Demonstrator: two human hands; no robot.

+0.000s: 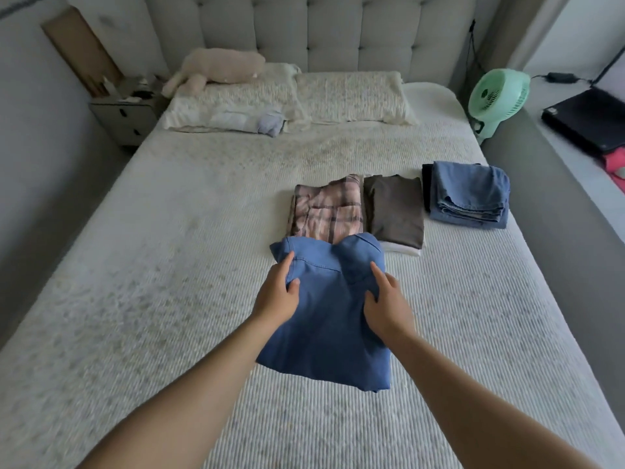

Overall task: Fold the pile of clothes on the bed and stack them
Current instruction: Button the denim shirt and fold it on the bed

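Head view. A folded blue denim shirt (324, 313) is held above the white ribbed bedspread (162, 299). The left hand (277, 296) grips its left edge, thumb on top and fingers tucked beneath; the right hand (384, 304) grips the right edge in the same manner. The shirt's near end hangs below the hands, clear of the cover, with some blur there. Just beyond the grip lies a folded pink-and-brown plaid garment (326, 211), whose near edge the shirt's collar end overlaps in the picture. To the right of that is a folded dark brown top (395, 208) resting on something white, and farther right a stack of folded blue jeans (468, 196). No unfolded pile is visible, so this is probably a late item.

The step in hand appears to be placing the shirt on a stack. To do it well, keep both grips level, lower the far edge first, square it to the plaid garment's outline, then slide the fingers out sideways without dragging the folds open.
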